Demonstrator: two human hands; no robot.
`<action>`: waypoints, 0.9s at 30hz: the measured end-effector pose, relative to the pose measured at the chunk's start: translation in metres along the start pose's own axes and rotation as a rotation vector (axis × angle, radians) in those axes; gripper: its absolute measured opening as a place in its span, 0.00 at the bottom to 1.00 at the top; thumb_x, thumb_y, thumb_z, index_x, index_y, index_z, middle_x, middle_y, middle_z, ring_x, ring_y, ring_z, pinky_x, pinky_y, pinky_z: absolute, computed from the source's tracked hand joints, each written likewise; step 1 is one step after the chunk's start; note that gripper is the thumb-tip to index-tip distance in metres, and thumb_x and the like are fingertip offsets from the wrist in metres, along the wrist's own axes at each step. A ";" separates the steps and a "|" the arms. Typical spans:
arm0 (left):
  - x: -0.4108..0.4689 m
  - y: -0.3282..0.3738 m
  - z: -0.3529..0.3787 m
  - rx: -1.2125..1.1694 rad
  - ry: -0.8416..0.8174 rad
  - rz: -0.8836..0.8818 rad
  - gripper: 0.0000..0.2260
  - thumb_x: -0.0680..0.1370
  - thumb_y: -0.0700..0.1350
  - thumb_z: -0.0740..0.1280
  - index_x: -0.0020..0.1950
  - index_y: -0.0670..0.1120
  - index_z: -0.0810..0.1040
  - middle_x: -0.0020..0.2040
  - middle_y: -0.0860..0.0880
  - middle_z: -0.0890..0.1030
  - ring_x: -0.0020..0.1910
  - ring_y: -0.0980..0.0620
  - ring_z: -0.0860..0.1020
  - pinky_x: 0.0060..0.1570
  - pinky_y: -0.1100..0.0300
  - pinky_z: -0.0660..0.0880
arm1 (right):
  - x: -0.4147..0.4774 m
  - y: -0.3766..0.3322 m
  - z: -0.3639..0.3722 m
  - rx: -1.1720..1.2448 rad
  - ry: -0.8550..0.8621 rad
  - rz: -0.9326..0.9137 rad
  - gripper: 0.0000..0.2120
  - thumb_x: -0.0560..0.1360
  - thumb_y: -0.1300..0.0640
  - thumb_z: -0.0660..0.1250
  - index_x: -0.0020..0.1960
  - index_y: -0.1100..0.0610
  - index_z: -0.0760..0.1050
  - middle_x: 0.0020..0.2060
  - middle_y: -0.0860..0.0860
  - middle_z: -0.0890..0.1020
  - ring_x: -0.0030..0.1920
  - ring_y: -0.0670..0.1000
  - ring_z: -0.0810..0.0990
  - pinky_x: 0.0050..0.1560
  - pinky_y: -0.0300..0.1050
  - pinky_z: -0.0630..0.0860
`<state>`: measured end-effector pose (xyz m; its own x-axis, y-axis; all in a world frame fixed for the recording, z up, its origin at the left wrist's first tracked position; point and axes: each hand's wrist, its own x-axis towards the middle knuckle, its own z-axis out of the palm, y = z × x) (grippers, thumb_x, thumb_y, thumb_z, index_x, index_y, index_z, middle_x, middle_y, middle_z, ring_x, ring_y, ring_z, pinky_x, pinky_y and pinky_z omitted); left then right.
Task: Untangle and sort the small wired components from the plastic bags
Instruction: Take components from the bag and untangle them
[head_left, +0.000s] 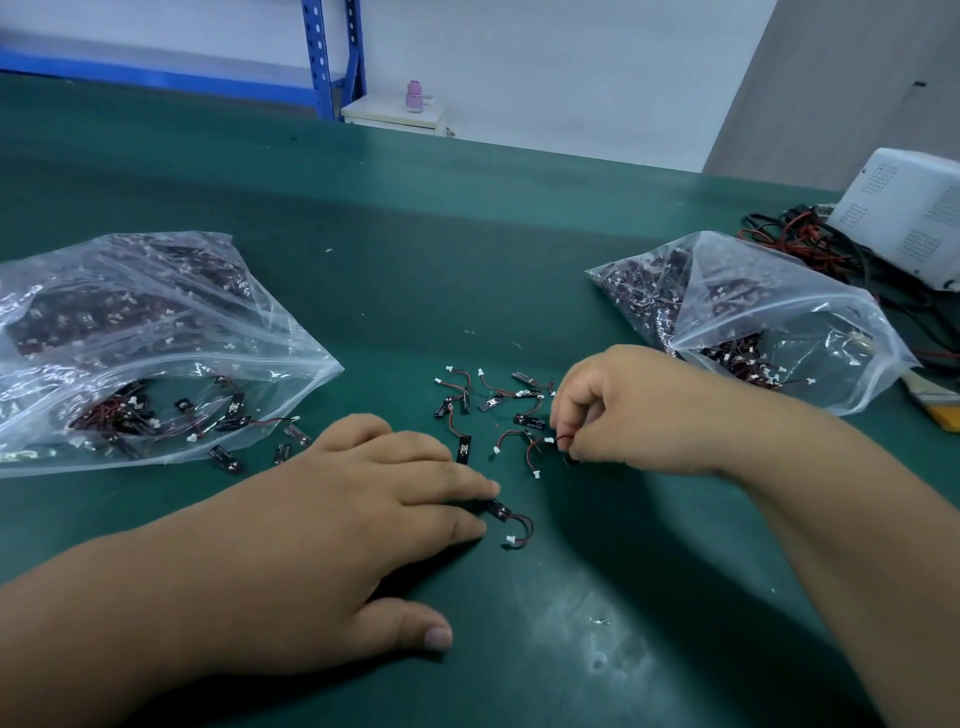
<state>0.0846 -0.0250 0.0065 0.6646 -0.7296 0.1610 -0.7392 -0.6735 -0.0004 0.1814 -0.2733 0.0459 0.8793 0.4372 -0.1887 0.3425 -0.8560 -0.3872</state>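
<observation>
Several small wired components (491, 402), black strips with red-black leads and white plugs, lie loose on the green mat between two clear plastic bags. My left hand (363, 525) lies flat, its straight fingertips pressing one black component (500, 509) whose lead curls to the right. My right hand (618, 410) has its fingers curled and pinches the red wire of another component (563, 444) just above the mat. The left bag (140, 343) and the right bag (753, 317) both hold many more tangled components.
A white vented box (914, 213) with a tangle of red and black cables (795, 234) sits at the far right. A brush with a yellow handle (935, 405) lies beside the right bag. A few components (283, 449) rest at the left bag's mouth.
</observation>
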 end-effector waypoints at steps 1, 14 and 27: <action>0.000 0.000 0.000 0.002 -0.001 0.001 0.26 0.76 0.72 0.56 0.66 0.59 0.75 0.70 0.63 0.72 0.66 0.58 0.70 0.61 0.52 0.62 | 0.001 0.000 0.001 -0.005 0.011 -0.003 0.07 0.68 0.59 0.73 0.34 0.48 0.82 0.34 0.48 0.84 0.36 0.53 0.82 0.37 0.46 0.79; 0.007 0.000 0.004 0.087 0.054 -0.078 0.30 0.78 0.71 0.52 0.71 0.54 0.73 0.71 0.60 0.71 0.67 0.55 0.71 0.64 0.51 0.61 | 0.006 0.010 -0.004 0.160 0.126 0.075 0.07 0.68 0.60 0.75 0.36 0.47 0.84 0.32 0.51 0.84 0.30 0.50 0.78 0.39 0.53 0.82; 0.017 -0.008 -0.001 0.142 0.117 -0.262 0.20 0.78 0.64 0.55 0.49 0.56 0.82 0.67 0.56 0.76 0.66 0.51 0.74 0.60 0.51 0.63 | 0.003 0.007 -0.005 0.249 0.216 0.204 0.09 0.71 0.62 0.71 0.34 0.53 0.81 0.30 0.53 0.81 0.31 0.56 0.84 0.42 0.60 0.84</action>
<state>0.1017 -0.0323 0.0105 0.8075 -0.5160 0.2859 -0.5165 -0.8526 -0.0799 0.1887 -0.2795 0.0471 0.9796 0.1738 -0.1004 0.0858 -0.8149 -0.5732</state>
